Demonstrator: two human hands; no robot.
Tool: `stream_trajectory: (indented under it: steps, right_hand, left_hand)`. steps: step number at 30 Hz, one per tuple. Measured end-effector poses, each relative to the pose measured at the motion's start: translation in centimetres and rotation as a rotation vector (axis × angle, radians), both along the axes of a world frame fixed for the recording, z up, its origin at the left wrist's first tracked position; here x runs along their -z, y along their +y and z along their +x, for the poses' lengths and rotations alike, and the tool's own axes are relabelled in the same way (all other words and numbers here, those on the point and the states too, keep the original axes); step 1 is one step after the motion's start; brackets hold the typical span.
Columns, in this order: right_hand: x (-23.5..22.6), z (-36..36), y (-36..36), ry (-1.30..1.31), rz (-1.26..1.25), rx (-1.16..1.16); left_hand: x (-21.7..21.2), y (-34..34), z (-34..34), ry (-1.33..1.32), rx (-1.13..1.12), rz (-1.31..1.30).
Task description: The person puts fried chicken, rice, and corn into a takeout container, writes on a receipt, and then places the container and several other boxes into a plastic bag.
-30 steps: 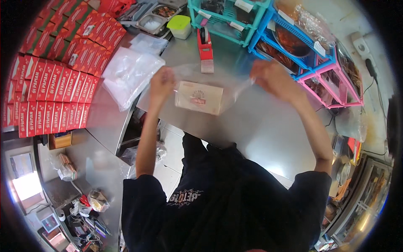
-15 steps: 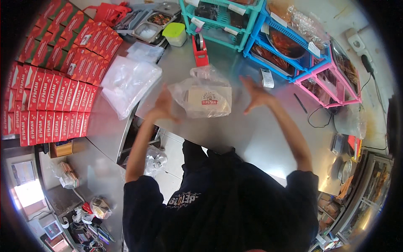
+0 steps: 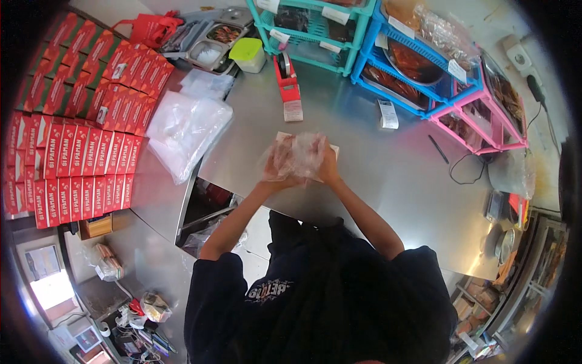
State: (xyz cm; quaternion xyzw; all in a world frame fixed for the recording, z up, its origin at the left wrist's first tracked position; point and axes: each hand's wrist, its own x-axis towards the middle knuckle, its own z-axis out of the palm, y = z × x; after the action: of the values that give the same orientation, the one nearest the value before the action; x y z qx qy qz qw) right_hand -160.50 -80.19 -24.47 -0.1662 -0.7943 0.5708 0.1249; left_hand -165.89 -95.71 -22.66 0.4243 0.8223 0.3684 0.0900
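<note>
In front of me, over the steel counter [image 3: 376, 176], is a small beige box inside a clear plastic bag [image 3: 297, 156]. My left hand [image 3: 280, 177] grips its left and near side, with the fingers partly covered by the film. My right hand [image 3: 328, 165] closes round the right side. Crumpled plastic is bunched over the top, so only pale corners of the box show. Beyond it stands a red tape dispenser [image 3: 287, 79], with a printed paper slip [image 3: 293, 111] at its near end.
Red boxes [image 3: 85, 145] are stacked at the left, beside a pile of clear plastic bags [image 3: 188, 130]. Teal racks [image 3: 309, 37], blue racks [image 3: 394, 73] and a pink rack [image 3: 479, 124] line the back right. A black pen [image 3: 438, 149] and a cable lie on the right.
Both hands, open and apart on either side of the bagged box, have closed in and gripped it. The bag's film is now bunched up over the box, uncovering the paper slip.
</note>
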Motion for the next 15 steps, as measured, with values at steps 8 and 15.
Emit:
stream_trajectory:
  steps: [8, 15]
  right_hand:
    - [-4.3, 2.3, -7.5, -0.020, 0.590, -0.061]
    - [-3.5, 13.7, -4.3, -0.016, 0.319, -0.213]
  left_hand:
    - [-0.1, 3.8, 3.6, 0.316, -0.335, 0.023]
    - [3.5, 4.2, 1.1, 0.345, -0.151, -0.154]
